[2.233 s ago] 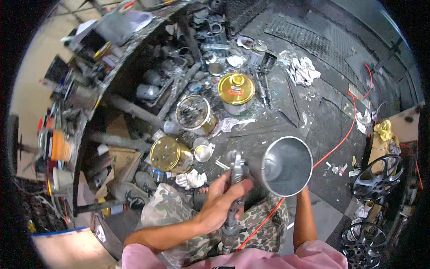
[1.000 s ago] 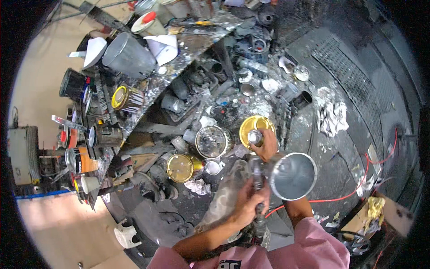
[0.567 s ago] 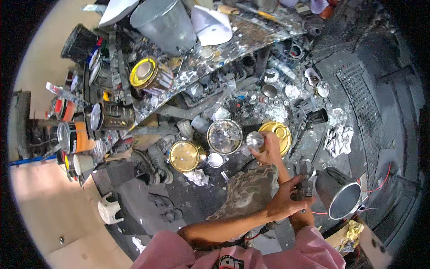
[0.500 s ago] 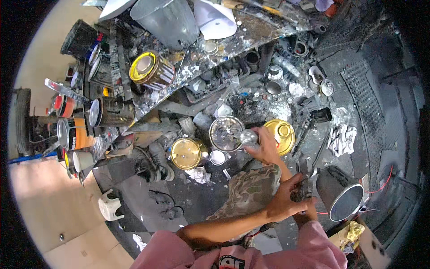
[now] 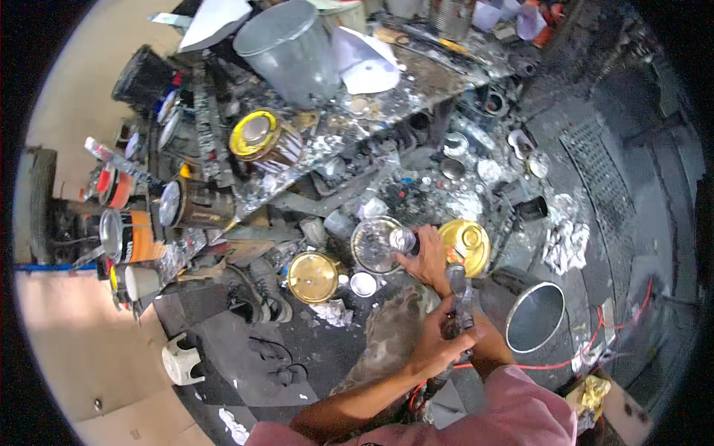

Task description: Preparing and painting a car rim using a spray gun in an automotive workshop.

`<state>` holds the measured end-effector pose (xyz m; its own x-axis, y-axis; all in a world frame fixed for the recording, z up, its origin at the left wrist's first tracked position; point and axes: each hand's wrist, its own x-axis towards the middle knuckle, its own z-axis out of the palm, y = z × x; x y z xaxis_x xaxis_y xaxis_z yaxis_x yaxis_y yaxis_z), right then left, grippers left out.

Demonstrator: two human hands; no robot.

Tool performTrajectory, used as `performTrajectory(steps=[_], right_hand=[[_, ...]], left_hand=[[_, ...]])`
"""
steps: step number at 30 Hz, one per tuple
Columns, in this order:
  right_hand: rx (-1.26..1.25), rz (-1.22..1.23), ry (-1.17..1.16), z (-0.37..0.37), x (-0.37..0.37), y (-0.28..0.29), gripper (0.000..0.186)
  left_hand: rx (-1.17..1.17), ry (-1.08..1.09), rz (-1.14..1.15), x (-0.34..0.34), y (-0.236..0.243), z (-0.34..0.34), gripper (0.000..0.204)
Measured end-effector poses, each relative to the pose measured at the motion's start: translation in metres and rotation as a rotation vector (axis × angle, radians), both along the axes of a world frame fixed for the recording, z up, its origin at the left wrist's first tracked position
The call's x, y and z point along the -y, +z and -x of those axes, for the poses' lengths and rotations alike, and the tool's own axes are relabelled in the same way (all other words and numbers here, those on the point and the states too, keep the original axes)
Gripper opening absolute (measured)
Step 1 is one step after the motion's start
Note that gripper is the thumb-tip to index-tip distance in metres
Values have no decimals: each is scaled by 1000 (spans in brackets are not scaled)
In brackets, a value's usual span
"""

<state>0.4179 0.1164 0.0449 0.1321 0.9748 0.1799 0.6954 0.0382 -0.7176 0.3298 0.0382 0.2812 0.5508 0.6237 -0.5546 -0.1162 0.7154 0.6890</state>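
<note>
Spray gun (image 5: 462, 297), grey and metallic, scuffed dark, with a wide cylindrical paint cup (image 5: 537, 316) off its right side, blackened outside, smooth grey within, light-rimmed, mouth tipped toward lower right. Held low in front of the body, beside a camouflage trouser leg (image 5: 393, 327), well above the floor (image 5: 316, 349). Gripped by the left hand (image 5: 444, 340), with fingers wrapped around the body.

Pinched in the curled fingers of the right hand (image 5: 430, 256): a small shiny cup (image 5: 402, 239), over the edge of a grey-smeared tin (image 5: 372, 241); cannot tell whether touching.

Red-and-white label, too small to read, on the gold-lidded can (image 5: 470, 245) just right of that hand. Sideways lettering on the orange-and-black can (image 5: 134, 236), far left; faint print on the brown can (image 5: 204, 204) nearby.
</note>
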Motion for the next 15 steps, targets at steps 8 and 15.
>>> performTrajectory(steps=[8,15], right_hand=[[33,25,-313,-86,71,-26,67],[-47,133,-396,-108,118,-51,49]], left_hand=[[-76,-143,-48,-1,1,-10,80],[-20,-167,-102,8,-9,-27,52]])
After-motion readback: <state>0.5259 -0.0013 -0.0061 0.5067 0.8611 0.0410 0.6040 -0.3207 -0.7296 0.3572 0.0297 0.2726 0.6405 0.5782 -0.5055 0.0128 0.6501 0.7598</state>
